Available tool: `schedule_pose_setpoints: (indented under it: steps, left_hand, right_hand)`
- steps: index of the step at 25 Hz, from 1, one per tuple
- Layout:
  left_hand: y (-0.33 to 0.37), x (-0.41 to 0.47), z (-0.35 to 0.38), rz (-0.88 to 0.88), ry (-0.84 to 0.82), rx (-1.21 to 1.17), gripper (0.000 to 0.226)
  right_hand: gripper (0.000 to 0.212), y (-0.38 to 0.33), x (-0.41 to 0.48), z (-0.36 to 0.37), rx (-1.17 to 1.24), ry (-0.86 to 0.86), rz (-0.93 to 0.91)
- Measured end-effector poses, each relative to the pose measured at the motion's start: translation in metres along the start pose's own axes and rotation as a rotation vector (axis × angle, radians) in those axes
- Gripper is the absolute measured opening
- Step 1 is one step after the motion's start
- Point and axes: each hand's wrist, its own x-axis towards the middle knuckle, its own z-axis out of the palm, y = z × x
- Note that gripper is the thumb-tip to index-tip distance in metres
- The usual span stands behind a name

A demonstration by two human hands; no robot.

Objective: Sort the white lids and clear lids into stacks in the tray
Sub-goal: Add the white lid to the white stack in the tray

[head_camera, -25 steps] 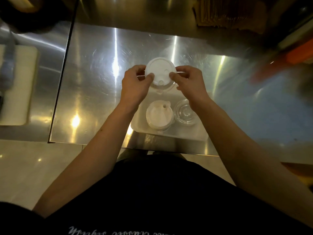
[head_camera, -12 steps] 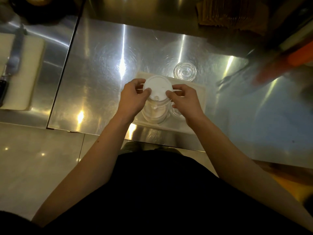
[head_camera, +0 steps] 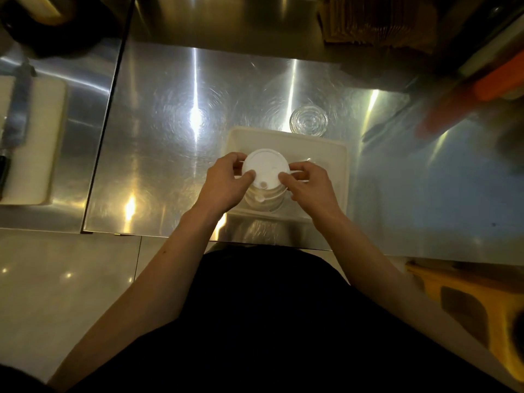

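Note:
A round white lid is pinched at its rim between my left hand and my right hand. It hovers just above a stack of white lids in the left part of the cream tray. The stack of clear lids in the tray is mostly hidden behind my right hand. One clear lid lies on the steel table, just beyond the tray's far edge.
A cream cutting board with a knife on it lies on the counter to the left. Orange items sit at the far right, brown cardboard at the back. The table's front edge runs just below the tray.
Both hands have carried the white lid back toward me, from beyond the tray to above the white stack. The clear lid on the table has come into sight.

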Motion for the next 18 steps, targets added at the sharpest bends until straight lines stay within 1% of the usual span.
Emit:
schedule_pose_setpoints:
  steps: [7, 13, 18]
  left_hand:
    - [0.003, 0.0, -0.001, 0.008, -0.055, 0.085, 0.036]
    - [0.001, -0.006, 0.002, 0.019, -0.083, 0.158, 0.05]
    - [-0.001, -0.007, 0.003, 0.049, -0.098, 0.195, 0.045]
  right_hand:
    - [0.032, 0.008, -0.003, -0.001, -0.005, -0.012, 0.012]
    - [0.033, 0.018, -0.006, -0.002, -0.079, -0.078, 0.012]
    - [0.043, 0.019, -0.008, 0.001, -0.101, -0.068, -0.031]
